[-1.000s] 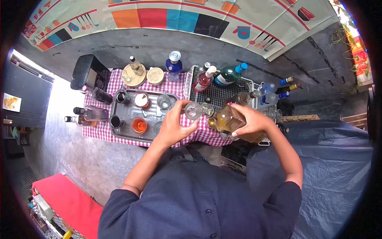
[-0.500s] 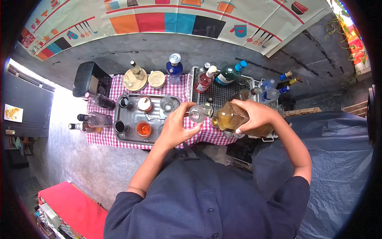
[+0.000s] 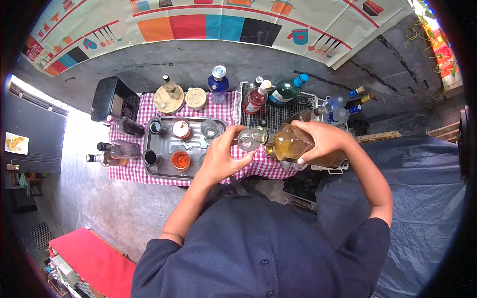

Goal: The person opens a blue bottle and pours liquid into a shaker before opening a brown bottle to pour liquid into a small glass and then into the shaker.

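My left hand (image 3: pixel 220 156) is wrapped round a small clear glass (image 3: pixel 247 140), held over the front of the checked cloth. In my right hand (image 3: pixel 324 143) lies a square-sided glass bottle (image 3: pixel 292 142) of amber-yellow liquid, tipped nearly flat with its neck pointing left. The bottle's mouth is right at the glass; I cannot make out a stream between them. Left of my left hand, a grey tray (image 3: pixel 186 140) carries several glasses, among them a glass of orange-red drink (image 3: pixel 179 160) and a glass with a white top (image 3: pixel 180 128).
Behind the bottle, a white wire rack (image 3: pixel 243 119) holds a red bottle (image 3: pixel 256 102) and a green bottle (image 3: pixel 285 93). Several bottles stand at the right. A blue bottle (image 3: pixel 218 85) and a wooden board (image 3: pixel 169 102) are at the back; dark bottles (image 3: pixel 124 125) line the left edge.
The bottle and my right hand have shifted slightly right and down. My left hand and the glass stay almost in place, with only a small shift of the whole view.
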Demonstrator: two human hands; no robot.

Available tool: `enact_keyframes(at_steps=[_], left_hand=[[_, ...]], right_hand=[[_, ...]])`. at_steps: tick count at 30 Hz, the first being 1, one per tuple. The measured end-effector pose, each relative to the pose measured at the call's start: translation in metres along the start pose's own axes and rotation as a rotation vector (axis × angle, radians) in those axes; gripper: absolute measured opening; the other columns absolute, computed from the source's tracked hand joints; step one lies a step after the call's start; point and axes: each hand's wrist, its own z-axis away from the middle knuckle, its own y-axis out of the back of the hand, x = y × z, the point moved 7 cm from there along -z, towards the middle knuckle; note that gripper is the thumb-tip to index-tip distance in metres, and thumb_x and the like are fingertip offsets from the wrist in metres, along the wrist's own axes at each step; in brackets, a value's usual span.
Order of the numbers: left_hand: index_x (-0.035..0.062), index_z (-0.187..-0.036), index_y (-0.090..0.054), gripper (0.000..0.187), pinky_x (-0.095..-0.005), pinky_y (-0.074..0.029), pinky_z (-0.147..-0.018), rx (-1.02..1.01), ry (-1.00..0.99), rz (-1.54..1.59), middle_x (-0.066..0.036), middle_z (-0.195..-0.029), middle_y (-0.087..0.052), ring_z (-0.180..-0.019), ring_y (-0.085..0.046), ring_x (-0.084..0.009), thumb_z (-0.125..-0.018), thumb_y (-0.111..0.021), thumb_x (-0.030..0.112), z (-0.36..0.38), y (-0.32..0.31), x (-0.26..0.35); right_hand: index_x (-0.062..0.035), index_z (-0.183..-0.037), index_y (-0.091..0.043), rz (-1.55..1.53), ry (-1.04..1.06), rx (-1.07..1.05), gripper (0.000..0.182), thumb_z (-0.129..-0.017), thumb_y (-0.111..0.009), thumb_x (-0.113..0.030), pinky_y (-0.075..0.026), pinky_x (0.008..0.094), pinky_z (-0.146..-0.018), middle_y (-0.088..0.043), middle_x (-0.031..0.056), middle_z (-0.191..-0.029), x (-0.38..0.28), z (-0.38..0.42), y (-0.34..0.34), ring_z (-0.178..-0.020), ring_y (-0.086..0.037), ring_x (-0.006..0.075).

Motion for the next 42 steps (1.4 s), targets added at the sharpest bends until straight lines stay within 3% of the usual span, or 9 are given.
enact_keyframes(at_steps=[7,13,16,25,28,42], left_hand=[[-0.0021,-0.118,-0.056,0.050,-0.0367,-0.056,-0.093,-0.021,0.008,0.021,-0.017,-0.106,-0.071,-0.103,-0.072,-0.0255,-0.075,-0.080,0.011,-0.001,-0.001,0.003],[-0.0018,-0.118,-0.057,0.050,-0.0364,-0.057,-0.091,-0.017,-0.016,0.015,-0.016,-0.105,-0.071,-0.101,-0.072,-0.0250,-0.076,-0.080,0.012,-0.002,-0.001,0.005],[-0.0017,-0.118,-0.057,0.050,-0.0364,-0.057,-0.092,-0.021,-0.009,0.030,-0.015,-0.105,-0.071,-0.101,-0.072,-0.0248,-0.076,-0.080,0.012,-0.002,-0.002,0.005],[-0.0019,-0.118,-0.057,0.050,-0.0366,-0.057,-0.092,-0.022,-0.017,0.071,-0.016,-0.105,-0.071,-0.101,-0.072,-0.0241,-0.076,-0.080,0.012,-0.001,-0.001,0.006],[-0.0021,-0.118,-0.057,0.050,-0.0364,-0.057,-0.092,-0.025,-0.021,0.066,-0.016,-0.104,-0.071,-0.101,-0.072,-0.0240,-0.076,-0.080,0.011,-0.001,-0.001,0.006],[-0.0017,-0.117,-0.057,0.049,-0.0357,-0.057,-0.092,-0.018,-0.037,0.047,-0.015,-0.103,-0.071,-0.100,-0.072,-0.0239,-0.076,-0.080,0.012,-0.001,-0.002,0.013]], right_hand=[[0.0013,-0.128,-0.050,0.015,0.006,-0.002,0.089,-0.063,-0.088,-0.046,-0.052,0.0410,-0.082,-0.068,0.0208,-0.104,-0.003,0.002,0.003,-0.095,-0.069,0.0350],[-0.0002,-0.121,-0.053,0.052,-0.009,-0.009,0.077,-0.067,-0.087,-0.042,-0.052,0.0426,-0.080,-0.070,0.0198,-0.098,-0.008,0.005,0.006,-0.090,-0.069,0.0348],[0.0008,-0.126,-0.051,0.048,-0.029,-0.024,0.085,-0.063,-0.088,-0.044,-0.052,0.0413,-0.079,-0.068,0.0205,-0.099,-0.007,0.005,0.006,-0.090,-0.068,0.0361],[0.0033,-0.126,-0.050,0.081,-0.030,-0.007,0.088,-0.063,-0.088,-0.044,-0.052,0.0398,-0.079,-0.067,0.0202,-0.098,-0.005,0.007,0.006,-0.089,-0.068,0.0341],[0.0041,-0.128,-0.049,0.151,-0.015,0.010,0.088,-0.066,-0.086,-0.047,-0.052,0.0436,-0.081,-0.069,0.0251,-0.102,-0.004,0.009,0.006,-0.093,-0.068,0.0393],[0.0013,-0.124,-0.051,0.058,0.012,0.040,0.083,-0.065,-0.087,-0.045,-0.052,0.0433,-0.081,-0.069,0.0232,-0.098,-0.009,0.015,0.005,-0.093,-0.068,0.0383]])
